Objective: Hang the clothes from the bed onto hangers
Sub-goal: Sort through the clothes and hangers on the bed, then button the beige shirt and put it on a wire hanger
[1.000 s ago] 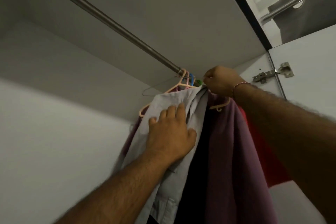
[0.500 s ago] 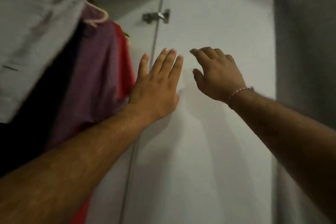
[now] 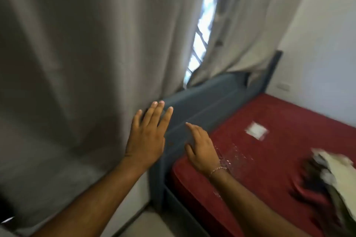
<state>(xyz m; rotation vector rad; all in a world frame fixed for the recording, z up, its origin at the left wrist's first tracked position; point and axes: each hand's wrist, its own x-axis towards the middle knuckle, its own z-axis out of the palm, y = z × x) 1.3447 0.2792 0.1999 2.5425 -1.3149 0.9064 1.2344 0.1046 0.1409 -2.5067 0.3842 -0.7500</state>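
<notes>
Both hands are being held out in the air with nothing in them: the left hand [image 3: 147,136] with fingers straight and spread, the right hand [image 3: 202,148], a thin bracelet [image 3: 218,169] at its wrist, with fingers relaxed. A bed [image 3: 269,152] with a red sheet and a grey-blue headboard [image 3: 208,102] is being seen below grey curtains [image 3: 96,44]. Blurred clothes [image 3: 331,175] are lying at the right edge of the sheet, a small white item [image 3: 256,130] farther up

No readable text, label or number anywhere in view.
</notes>
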